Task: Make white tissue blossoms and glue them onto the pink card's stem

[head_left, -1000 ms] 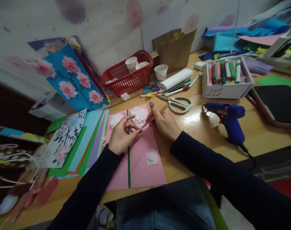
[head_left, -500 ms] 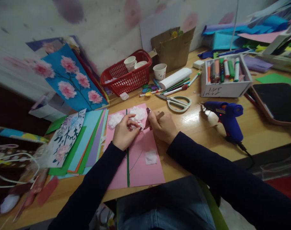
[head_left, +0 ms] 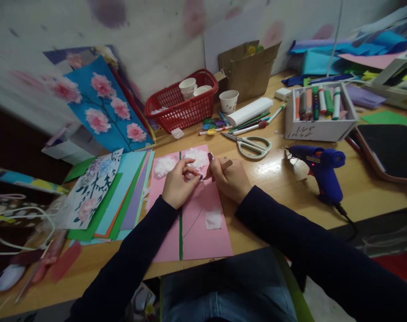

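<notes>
A pink paper sheet (head_left: 196, 232) lies on the wooden table in front of me, with a green strip (head_left: 181, 232) running down it. Two white tissue puffs (head_left: 163, 165) sit near its top edge and a small white tissue square (head_left: 213, 220) lies lower right. My left hand (head_left: 179, 183) rests on the sheet with its fingertips pinched together by the puffs. My right hand (head_left: 228, 176) is closed round a thin wooden stick (head_left: 226, 163), whose lower end meets the left fingertips. Whatever lies between the fingertips is too small to make out.
A stack of coloured papers (head_left: 123, 197) lies left of the sheet. Scissors (head_left: 252, 145), pens, a red basket (head_left: 183, 105) with cups, a box of markers (head_left: 319, 112), a blue glue gun (head_left: 320, 167) and a dark tablet (head_left: 389, 150) lie beyond and to the right.
Both hands have drawn closer together near the tissue puffs. The stick in my right hand has tilted and is now mostly hidden by the fingers.
</notes>
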The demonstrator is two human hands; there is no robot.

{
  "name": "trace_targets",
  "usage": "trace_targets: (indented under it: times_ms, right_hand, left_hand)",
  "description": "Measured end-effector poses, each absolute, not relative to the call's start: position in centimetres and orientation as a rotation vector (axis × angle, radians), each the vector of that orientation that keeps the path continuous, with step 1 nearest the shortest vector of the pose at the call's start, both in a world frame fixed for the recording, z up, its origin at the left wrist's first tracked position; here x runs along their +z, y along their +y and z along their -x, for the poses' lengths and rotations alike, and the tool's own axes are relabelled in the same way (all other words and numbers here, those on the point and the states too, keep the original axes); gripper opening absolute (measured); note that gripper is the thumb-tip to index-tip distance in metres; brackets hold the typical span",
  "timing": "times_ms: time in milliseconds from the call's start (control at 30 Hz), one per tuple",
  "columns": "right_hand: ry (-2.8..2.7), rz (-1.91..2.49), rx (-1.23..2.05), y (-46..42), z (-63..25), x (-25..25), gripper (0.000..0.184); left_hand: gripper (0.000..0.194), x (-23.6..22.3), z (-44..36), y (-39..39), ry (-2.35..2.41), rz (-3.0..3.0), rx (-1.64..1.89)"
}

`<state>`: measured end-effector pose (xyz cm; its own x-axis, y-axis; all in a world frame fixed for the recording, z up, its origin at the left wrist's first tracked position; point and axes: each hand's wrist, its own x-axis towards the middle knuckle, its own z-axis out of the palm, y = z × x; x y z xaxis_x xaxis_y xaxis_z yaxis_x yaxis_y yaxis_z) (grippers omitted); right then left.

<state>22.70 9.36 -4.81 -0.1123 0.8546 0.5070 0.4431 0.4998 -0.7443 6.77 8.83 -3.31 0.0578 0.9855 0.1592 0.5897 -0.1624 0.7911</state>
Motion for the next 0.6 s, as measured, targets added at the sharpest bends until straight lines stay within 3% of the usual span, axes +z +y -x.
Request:
trace_targets:
  times_ms: [233, 400, 600]
  right_hand:
    - [-1.729, 1.123, 0.513, 9.3, -22.6, -4.9, 0.058]
    - [-1.706, 1.106, 0.604, 9.2, -22.1, -5.1, 0.06]
    - [-1.523, 1.088, 0.675, 8.8, -22.0, -5.6, 0.063]
  left_hand:
    - [0.018, -0.7, -3.9, 4.7, 1.709, -2.225, 0.806]
    - [0.027, -2.0, -2.2, 1.0, 1.834, -2.336, 0.438]
    - [0.026, -3.1, -2.5, 0.3, 1.872, -2.3, 0.448]
